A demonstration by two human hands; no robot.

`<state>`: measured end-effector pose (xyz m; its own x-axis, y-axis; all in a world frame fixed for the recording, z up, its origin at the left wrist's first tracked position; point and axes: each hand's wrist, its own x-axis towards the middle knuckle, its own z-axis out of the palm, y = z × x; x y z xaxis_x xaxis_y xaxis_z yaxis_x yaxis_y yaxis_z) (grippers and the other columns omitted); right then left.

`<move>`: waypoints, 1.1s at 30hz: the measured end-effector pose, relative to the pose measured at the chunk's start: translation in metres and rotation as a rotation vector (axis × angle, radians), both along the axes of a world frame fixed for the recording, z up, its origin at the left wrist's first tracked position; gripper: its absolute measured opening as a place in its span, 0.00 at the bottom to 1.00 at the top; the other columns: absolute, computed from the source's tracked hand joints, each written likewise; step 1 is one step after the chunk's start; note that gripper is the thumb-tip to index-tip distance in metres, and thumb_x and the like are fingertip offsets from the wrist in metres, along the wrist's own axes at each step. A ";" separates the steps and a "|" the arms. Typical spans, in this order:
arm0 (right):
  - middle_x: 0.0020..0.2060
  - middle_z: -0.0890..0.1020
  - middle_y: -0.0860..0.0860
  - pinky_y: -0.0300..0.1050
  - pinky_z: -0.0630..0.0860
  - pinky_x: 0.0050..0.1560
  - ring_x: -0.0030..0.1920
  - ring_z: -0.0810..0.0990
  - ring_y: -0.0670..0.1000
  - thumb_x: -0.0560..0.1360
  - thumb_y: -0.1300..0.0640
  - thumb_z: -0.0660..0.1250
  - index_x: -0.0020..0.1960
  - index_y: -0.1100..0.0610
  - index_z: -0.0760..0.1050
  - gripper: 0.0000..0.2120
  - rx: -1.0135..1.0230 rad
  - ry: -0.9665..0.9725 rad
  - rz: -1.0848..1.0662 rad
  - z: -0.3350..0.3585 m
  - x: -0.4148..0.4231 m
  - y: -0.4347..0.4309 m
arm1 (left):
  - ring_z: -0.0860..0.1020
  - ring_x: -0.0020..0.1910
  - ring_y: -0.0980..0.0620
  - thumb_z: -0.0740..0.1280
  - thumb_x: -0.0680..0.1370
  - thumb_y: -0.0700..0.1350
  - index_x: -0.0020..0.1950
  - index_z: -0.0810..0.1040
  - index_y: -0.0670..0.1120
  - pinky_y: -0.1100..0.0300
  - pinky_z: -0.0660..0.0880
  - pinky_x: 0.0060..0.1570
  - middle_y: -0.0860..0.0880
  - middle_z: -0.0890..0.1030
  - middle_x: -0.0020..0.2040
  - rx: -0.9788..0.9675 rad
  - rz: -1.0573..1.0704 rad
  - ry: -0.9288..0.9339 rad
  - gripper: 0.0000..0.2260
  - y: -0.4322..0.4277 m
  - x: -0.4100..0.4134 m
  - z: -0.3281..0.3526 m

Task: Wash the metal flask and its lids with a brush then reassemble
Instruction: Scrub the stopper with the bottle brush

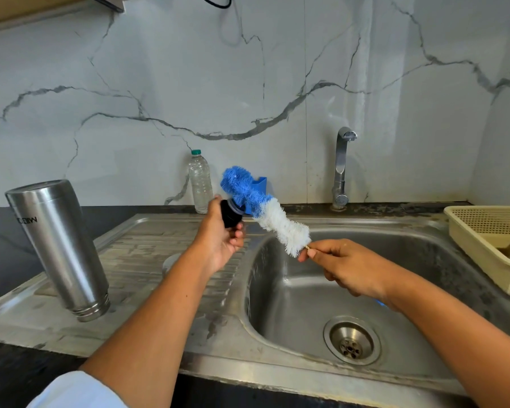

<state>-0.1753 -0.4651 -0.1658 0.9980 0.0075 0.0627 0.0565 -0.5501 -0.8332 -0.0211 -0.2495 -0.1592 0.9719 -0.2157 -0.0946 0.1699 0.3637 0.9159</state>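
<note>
brush [265, 210] against black lid [231, 214]

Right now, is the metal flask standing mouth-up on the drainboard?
No, the metal flask stands upside down, its threaded mouth on the drainboard.

You're facing a white grey-veined marble wall [189, 83], dark countertop [0, 231] below, steel sink [277, 375] set in it, tap [340, 169] behind the basin, cream basket [489, 222] on your right, soft light
</note>
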 end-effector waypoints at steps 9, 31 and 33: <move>0.30 0.67 0.48 0.41 0.57 0.26 0.26 0.59 0.46 0.85 0.47 0.59 0.50 0.43 0.83 0.14 -0.005 0.026 0.021 0.000 -0.001 0.001 | 0.67 0.26 0.56 0.54 0.85 0.62 0.58 0.74 0.43 0.64 0.62 0.22 0.49 0.72 0.32 -0.034 0.052 0.005 0.22 0.004 -0.001 0.000; 0.29 0.65 0.48 0.41 0.55 0.26 0.27 0.58 0.46 0.85 0.47 0.58 0.51 0.47 0.83 0.15 0.064 0.063 -0.016 0.002 -0.003 -0.003 | 0.67 0.27 0.55 0.54 0.85 0.63 0.60 0.75 0.43 0.64 0.62 0.21 0.49 0.72 0.33 0.079 -0.050 -0.011 0.24 -0.011 -0.010 -0.002; 0.28 0.65 0.47 0.41 0.55 0.26 0.27 0.58 0.46 0.85 0.46 0.58 0.51 0.46 0.83 0.15 0.078 0.076 -0.012 0.002 -0.004 -0.007 | 0.67 0.28 0.55 0.54 0.85 0.62 0.59 0.75 0.43 0.65 0.62 0.22 0.48 0.72 0.33 0.019 -0.008 -0.013 0.24 -0.013 -0.008 0.000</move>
